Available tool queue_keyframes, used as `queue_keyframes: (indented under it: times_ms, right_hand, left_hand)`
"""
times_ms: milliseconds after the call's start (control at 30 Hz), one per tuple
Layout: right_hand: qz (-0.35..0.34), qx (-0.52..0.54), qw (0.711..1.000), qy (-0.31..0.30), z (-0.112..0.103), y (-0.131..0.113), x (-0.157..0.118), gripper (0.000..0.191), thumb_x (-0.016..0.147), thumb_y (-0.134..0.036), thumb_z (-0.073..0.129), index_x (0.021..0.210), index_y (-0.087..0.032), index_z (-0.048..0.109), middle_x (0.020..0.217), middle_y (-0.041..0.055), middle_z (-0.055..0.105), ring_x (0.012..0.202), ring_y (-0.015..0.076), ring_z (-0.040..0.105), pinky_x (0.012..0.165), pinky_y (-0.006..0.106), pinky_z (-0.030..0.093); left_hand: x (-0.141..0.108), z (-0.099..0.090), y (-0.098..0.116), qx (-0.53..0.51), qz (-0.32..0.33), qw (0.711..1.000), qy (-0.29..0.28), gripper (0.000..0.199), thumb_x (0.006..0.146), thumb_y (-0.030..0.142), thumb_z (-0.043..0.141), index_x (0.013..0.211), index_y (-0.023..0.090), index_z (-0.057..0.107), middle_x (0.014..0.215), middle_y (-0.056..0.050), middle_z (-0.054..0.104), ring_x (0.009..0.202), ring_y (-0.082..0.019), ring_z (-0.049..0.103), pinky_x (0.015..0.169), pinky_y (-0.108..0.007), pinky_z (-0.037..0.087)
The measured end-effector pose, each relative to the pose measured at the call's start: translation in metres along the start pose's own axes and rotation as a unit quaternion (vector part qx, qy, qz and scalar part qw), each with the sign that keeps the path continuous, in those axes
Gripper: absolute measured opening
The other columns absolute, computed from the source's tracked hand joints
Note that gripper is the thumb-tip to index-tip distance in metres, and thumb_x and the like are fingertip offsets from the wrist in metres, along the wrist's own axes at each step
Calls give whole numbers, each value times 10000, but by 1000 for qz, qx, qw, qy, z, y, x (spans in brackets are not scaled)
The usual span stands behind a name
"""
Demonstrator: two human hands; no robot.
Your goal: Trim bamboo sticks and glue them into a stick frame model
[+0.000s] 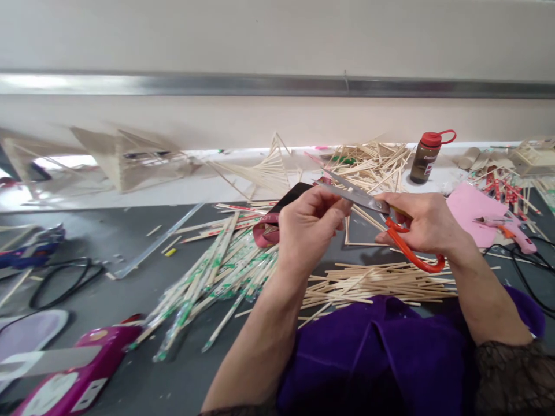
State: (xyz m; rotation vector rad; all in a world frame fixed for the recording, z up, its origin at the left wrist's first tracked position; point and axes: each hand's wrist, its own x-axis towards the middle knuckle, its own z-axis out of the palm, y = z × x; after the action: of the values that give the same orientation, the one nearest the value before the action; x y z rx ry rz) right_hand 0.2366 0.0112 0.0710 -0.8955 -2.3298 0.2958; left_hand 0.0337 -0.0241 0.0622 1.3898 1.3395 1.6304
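- The scissors (378,204) are in the right hand (411,222), held up in front of the body above the table (173,384).
- From the right hand, the blades reach out to the left, and their points come up to the left hand (314,222). The long axis runs roughly side to side, rising slightly toward the tips.
- The right hand is the nearer one to the handles, being closed around them; the left hand is nearer the blades, its fingertips just beside them. Whether skin touches metal, I cannot tell.
- The left hand is narrow, thumb and forefinger pinched together on what looks like a thin stick (350,190). Only a small pale end of it shows by the blades, so its direction is unclear.
- The scissors have plain grey metal blades and a thick, smooth orange handle (411,257), whose curved loop hangs below the right hand. The blades seem slightly parted, though blur makes this uncertain.
- The stick's visible end is pale and wood-coloured, like the loose sticks (377,283) spread below the hands, mostly lying side to side.
- Left of these lie wrapped sticks (208,289) in clear sleeves with green marks, slanting toward the lower left.
- A purple cloth (381,352) covers the near side, between the forearms.
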Motion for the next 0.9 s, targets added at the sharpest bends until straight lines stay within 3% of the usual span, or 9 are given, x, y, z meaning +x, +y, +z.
queue_keyframes:
  times_ms: [167, 433, 633, 900]
  right_hand:
    - [-2, 0, 1000, 24, 6, -5, 1, 507, 798, -609, 664, 1059, -178, 716, 661, -21, 612, 561, 99, 475, 574, 252, 328]
    - [-24, -2, 1000, 20, 8, -7, 0, 657, 786, -656, 664, 1223, -166, 667, 762, 13, 680, 627, 130, 547, 618, 268, 386]
    - [-32, 1, 999, 28, 9, -7, -1, 690, 816, -694, 605, 1247, -157, 657, 796, 28, 691, 679, 146, 597, 642, 272, 407]
    - [-32, 11, 999, 31, 9, -6, -2, 689, 740, -639, 720, 1238, -165, 670, 788, 9, 696, 626, 126, 552, 626, 265, 409]
  left_hand:
    - [-5, -2, -7, 112, 108, 984, 84, 98, 825, 258, 720, 741, 229, 679, 609, 39, 618, 526, -86, 502, 497, -230, 392]
    - [-11, -5, 0, 213, 224, 946, 102, 106, 872, 264, 688, 767, 251, 683, 673, 37, 657, 592, -112, 524, 577, -270, 415]
    - [-16, 3, 8, 207, 217, 950, 90, 167, 860, 206, 685, 702, 229, 637, 659, 31, 638, 679, -126, 608, 622, -250, 455]
    - [-14, 0, 5, 174, 184, 964, 78, 131, 842, 219, 703, 718, 226, 664, 631, 48, 626, 594, -102, 549, 576, -239, 421]
